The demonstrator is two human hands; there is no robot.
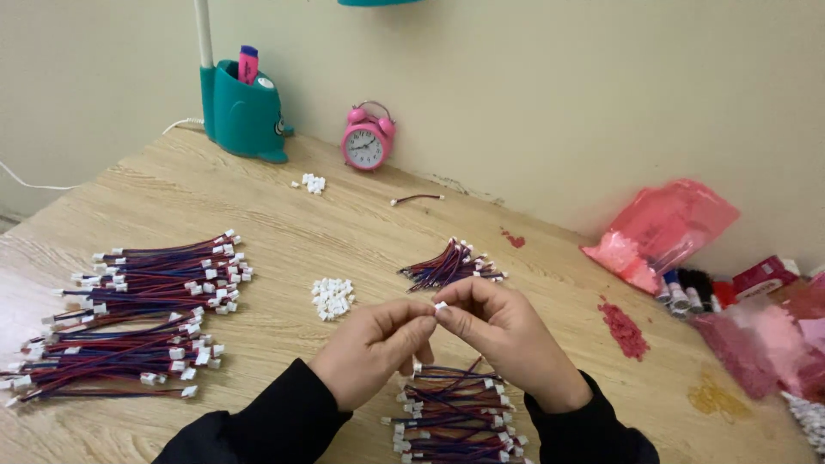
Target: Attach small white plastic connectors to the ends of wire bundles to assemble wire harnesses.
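Note:
My left hand and my right hand meet above the wooden table, fingertips pinched together on a small white connector. A red and blue wire runs down from it, mostly hidden by my fingers. Under my wrists lies a pile of wires with white ends. A little heap of loose white connectors sits just left of my left hand. A small bundle of wires lies beyond my hands.
Two big bundles of finished wires fill the left side. A teal lamp base with pens, a pink alarm clock and a few connectors stand at the back. Pink bags and markers crowd the right.

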